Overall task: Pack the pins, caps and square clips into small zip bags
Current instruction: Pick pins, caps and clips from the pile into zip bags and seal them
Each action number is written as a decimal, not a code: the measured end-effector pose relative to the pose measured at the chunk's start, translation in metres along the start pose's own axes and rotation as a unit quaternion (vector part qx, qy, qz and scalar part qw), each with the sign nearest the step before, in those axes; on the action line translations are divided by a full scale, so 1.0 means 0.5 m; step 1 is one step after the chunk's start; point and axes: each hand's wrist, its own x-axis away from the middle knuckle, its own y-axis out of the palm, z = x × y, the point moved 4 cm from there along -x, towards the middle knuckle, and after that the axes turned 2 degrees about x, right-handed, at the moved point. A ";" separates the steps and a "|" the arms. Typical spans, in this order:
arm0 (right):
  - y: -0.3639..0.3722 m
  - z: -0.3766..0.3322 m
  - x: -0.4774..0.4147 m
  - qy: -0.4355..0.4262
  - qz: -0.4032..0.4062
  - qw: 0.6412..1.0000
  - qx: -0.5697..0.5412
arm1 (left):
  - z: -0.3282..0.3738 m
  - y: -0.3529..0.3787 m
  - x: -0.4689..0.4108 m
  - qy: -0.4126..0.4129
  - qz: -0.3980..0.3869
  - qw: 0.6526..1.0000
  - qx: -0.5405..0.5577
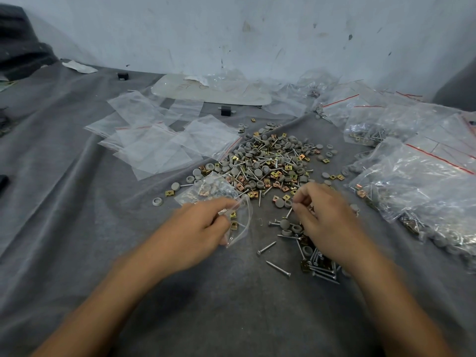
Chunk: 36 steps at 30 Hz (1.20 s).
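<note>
Both forearms reach in from the near edge over the grey fabric sheet [90, 240]. Left hand [203, 228]: fingers curled on the near end of the small clear plastic zip bag [211, 191], which already contains several parts; the bag mouth gapes toward the right. Right hand [327, 217]: thumb and forefinger closed together, apparently pinching the upper end of a thin silver pin [289, 213]; blur prevents confirmation. The pin's long axis runs near-left to far-right, with the lower end just beside a grey round cap [284, 224]. The bag mouth lies directly left of the pinch and near it, so the right hand is judged the delivering hand. Beyond lies the mixed heap of pins, caps and brass square clips [270, 161]; far left, empty flat zip bags [154, 148]; right, filled clear bags [425, 184].
</note>
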 end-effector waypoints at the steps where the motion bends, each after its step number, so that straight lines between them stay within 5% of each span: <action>1: 0.001 0.005 -0.002 0.008 -0.009 1.000 0.027 | 0.000 0.000 0.000 -0.001 0.000 1.000 -0.001; 5: 0.009 0.028 -0.006 0.075 -0.097 0.986 0.109 | -0.003 -0.002 0.000 -0.003 -0.001 1.000 -0.006; 14: 0.021 0.033 -0.031 0.088 -0.038 0.986 0.138 | -0.003 0.000 0.000 0.000 -0.005 1.000 -0.007; 23: 0.017 -0.038 -0.010 -0.035 0.058 0.991 -0.115 | -0.003 -0.003 -0.002 0.008 0.001 1.000 -0.013; 27: 0.030 -0.090 0.016 -0.128 0.117 0.981 -0.081 | -0.003 -0.005 -0.002 0.007 0.001 1.000 -0.021; 36: 0.083 -0.129 0.028 -0.181 0.045 0.982 -0.039 | -0.005 -0.010 -0.003 0.014 0.019 1.000 -0.001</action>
